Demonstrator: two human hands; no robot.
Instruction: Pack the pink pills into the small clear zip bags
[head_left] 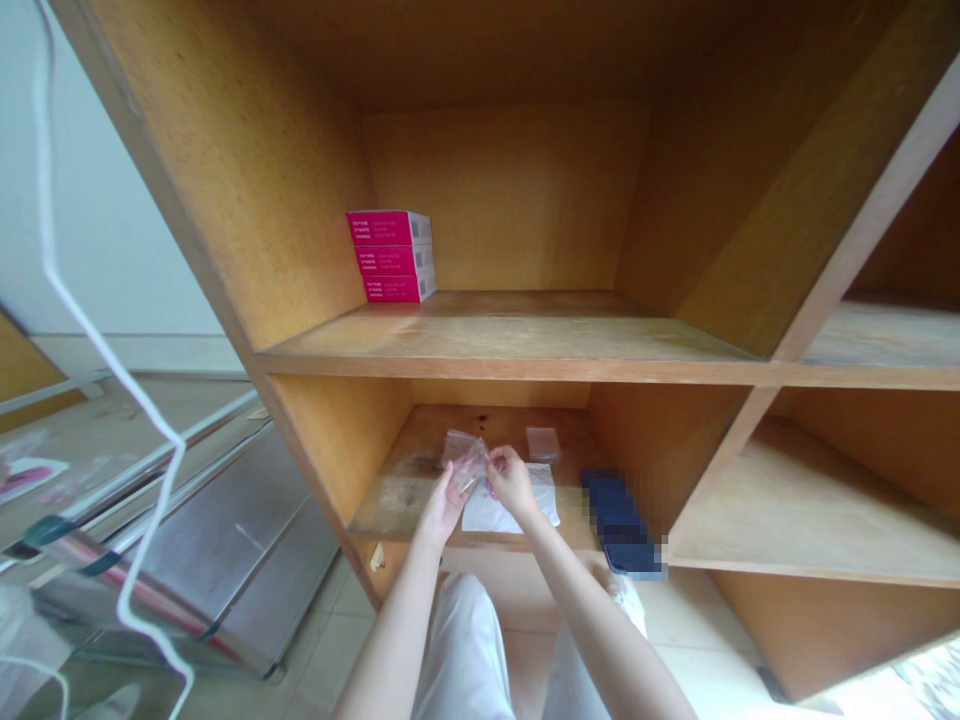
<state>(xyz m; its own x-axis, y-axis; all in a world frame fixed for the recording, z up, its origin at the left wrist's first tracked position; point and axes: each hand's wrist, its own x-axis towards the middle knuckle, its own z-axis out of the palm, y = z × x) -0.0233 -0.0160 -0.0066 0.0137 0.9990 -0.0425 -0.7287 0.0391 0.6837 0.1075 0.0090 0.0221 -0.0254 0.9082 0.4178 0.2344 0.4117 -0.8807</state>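
My left hand (445,505) is closed on a small clear plastic bag (470,466), held above the lower shelf. At the bag's right edge, my right hand (512,482) has its fingers pinched together; the fingertips hide what exactly is between them. Beneath my hands lies a white sheet (487,513) with small pinkish bits near my right fingers. Another clear bag (456,445) rests just behind the held one. Further back on the right is a small stack of clear bags (543,443).
A dark blue item (619,520), partly pixelated, lies at the shelf's right front edge. Three pink boxes (390,257) are stacked on the upper shelf (517,338). A white cable (154,420) hangs at the left, near a metal-framed case (225,520).
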